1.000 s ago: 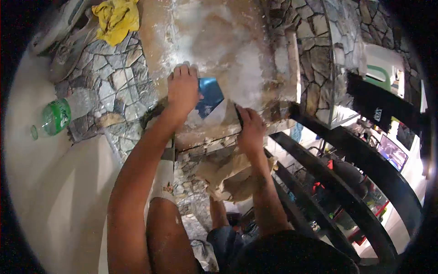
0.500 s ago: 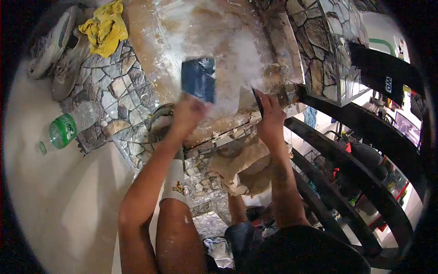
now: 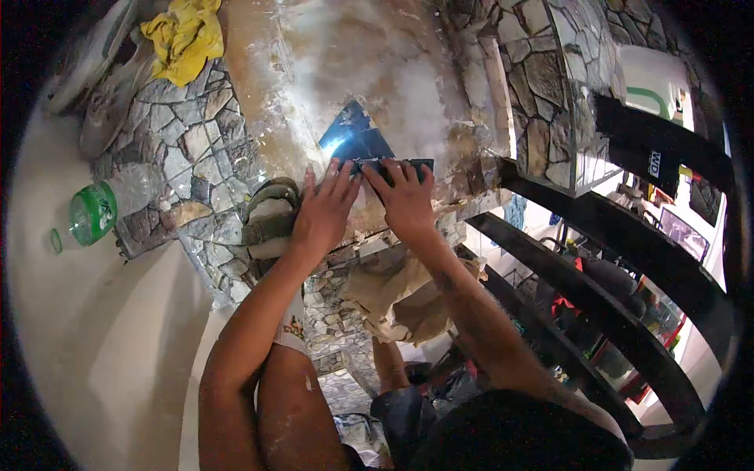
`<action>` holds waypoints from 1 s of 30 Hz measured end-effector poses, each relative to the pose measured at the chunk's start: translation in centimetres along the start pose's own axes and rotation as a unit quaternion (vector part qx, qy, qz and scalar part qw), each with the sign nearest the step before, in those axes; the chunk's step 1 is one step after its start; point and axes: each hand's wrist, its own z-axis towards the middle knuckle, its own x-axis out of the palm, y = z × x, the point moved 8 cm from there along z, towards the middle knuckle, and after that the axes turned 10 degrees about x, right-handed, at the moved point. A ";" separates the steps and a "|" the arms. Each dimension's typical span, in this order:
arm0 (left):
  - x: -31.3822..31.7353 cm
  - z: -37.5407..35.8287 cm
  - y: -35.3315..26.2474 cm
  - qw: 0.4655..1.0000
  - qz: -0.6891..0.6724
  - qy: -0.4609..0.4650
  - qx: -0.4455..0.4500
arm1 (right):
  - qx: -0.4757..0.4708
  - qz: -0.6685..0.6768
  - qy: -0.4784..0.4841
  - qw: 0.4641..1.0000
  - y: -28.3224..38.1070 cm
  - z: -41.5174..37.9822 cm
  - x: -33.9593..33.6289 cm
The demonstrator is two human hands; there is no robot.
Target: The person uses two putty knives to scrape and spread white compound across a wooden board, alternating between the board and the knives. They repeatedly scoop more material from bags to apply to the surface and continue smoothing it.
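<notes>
A dark blue flat scraper shows as a triangle on the whitish-smeared board, with a bright glare on its left side. My left hand grips its lower left edge, fingers pointing away from me. Close beside it, my right hand holds a narrow black scraper, seen nearly edge-on along the blue one's lower side. The fingertips of both hands almost meet, and how the thumbs lie underneath is hidden.
A yellow cloth lies at the upper left, above a clear bottle with a green label. Crumpled brown paper sits below my hands. Black curved bars run along the right. A sandalled foot rests left of the board.
My hands have come together, the right one moving left. The blue scraper has turned from upright to a slanted position, and the black scraper now lies against its lower side.
</notes>
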 end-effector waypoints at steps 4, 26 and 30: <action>-0.1 -0.2 0.5 0.998 -0.055 -0.011 0.018 | -0.054 0.022 0.004 0.998 0.2 4.8 0.0; -0.5 -0.9 1.2 0.996 -0.085 0.015 0.015 | 0.008 0.019 -0.034 0.999 2.4 6.7 -0.4; 0.0 -0.7 1.4 0.996 -0.089 0.003 0.022 | 0.055 -0.011 -0.030 0.998 2.7 10.7 -0.6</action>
